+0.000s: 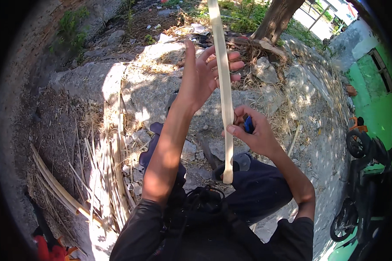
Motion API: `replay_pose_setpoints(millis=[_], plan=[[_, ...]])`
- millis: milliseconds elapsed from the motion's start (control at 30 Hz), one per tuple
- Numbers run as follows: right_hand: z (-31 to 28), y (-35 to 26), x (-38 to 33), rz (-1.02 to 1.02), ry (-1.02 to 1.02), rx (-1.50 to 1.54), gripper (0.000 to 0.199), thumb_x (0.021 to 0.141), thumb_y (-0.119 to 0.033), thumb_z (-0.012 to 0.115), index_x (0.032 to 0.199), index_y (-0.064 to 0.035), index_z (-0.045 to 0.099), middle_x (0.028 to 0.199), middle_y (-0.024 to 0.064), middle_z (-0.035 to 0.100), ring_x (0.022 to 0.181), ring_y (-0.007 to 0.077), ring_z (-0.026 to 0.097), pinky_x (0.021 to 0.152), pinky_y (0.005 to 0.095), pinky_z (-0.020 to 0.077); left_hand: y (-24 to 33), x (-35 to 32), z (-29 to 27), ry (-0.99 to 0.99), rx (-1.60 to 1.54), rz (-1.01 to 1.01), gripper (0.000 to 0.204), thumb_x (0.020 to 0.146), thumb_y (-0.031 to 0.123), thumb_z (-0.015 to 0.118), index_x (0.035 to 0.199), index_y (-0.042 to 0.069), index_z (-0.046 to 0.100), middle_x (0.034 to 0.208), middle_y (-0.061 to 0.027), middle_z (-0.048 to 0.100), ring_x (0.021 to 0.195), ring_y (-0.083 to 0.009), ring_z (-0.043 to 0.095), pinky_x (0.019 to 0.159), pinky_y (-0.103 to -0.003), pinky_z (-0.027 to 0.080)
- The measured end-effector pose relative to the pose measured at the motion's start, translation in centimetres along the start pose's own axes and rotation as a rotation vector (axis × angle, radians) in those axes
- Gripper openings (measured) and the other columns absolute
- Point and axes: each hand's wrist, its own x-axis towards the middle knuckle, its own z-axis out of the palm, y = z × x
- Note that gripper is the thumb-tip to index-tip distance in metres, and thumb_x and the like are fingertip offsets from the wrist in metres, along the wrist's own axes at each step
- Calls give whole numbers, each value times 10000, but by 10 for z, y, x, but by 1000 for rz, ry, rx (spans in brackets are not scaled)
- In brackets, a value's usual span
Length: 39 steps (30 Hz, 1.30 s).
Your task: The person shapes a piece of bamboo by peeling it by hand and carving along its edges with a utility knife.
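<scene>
A long pale bamboo strip, flat and narrow, stands nearly upright in the air, its top running past the upper edge of the view and its squared lower end hanging above the person's lap. A small blue-handled tool sits just right of it, mostly hidden in the fist, its blade not discernible

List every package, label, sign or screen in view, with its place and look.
No label, sign or screen shows.
Scraps of pale litter: on the ground at the top, beyond the raised left hand; flat, whitish, too small to tell whether they are packaging.
Red scrap: top edge, tiny, kind unclear.
</scene>
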Motion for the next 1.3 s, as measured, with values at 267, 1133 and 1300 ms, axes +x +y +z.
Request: replay_pose_setpoints(millis=[267,1133,1300], plan=[[1,-15,5,16,-165,-168,213,1047,-119,652,1205,-23,548,907,34,637,762,75,610,704,214,457,4,-10,-22,331,-159,184,304,1176,301,323,1188,39,478,700,49,312,472,-38,258,367,-223,232],[25,-15,16,-313,-75,-422,106,975,-69,711,943,30,733,729,74,679,604,134,644,564,277,478,0,-11,-37,130,-195,90,281,1165,337,362,1129,85,480,679,42,331,442,-65,263,351,-251,227],[23,-17,15,-296,-87,-417,108,964,-83,736,941,22,738,752,94,696,611,166,649,576,299,491,2,-14,-31,155,-208,90,271,1168,319,369,1160,73,483,680,52,327,438,-52,251,341,-233,224]])
